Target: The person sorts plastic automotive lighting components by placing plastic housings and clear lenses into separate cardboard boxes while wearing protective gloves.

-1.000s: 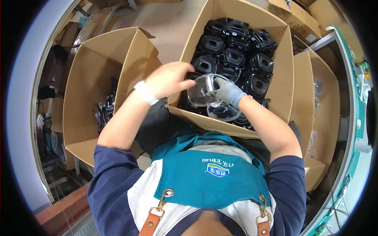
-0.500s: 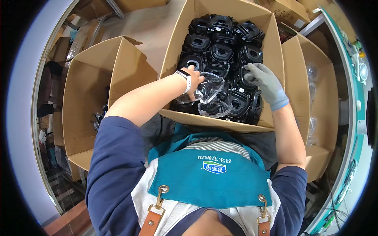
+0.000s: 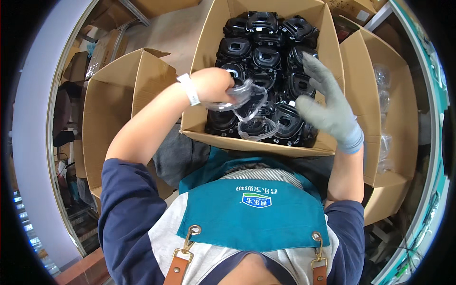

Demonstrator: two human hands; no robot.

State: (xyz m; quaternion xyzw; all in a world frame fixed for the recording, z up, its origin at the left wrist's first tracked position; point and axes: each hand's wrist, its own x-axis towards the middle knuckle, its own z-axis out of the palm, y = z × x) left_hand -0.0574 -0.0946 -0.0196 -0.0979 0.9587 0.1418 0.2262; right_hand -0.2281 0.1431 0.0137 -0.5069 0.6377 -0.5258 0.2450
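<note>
Over the left side of the open cardboard box (image 3: pixel 266 151), my bare left hand (image 3: pixel 214 85) curls its fingers round a clear plastic cover (image 3: pixel 242 95). A second clear cover (image 3: pixel 251 108) overlaps it; I cannot tell whether the hand holds that one too. Another clear cover (image 3: pixel 258 128) rests on the black plastic housings (image 3: pixel 266 57) near the box's front wall. These housings fill the box in rows, each with an oval opening. My right hand (image 3: pixel 327 102), in a grey glove, hovers above the box's right side with fingers spread and nothing in it.
To the left stands another open cardboard box (image 3: pixel 111 109). On the right, a third box (image 3: pixel 396 118) contains several clear plastic pieces (image 3: pixel 384 102). A teal-edged shelf or table (image 3: pixel 430 90) runs along the far right. More cartons (image 3: pixel 354 12) stand at the back.
My left hand has drawn left, its wrist turning, with the clear cover in it. My right hand has come nearer and its fingers have spread wider.
</note>
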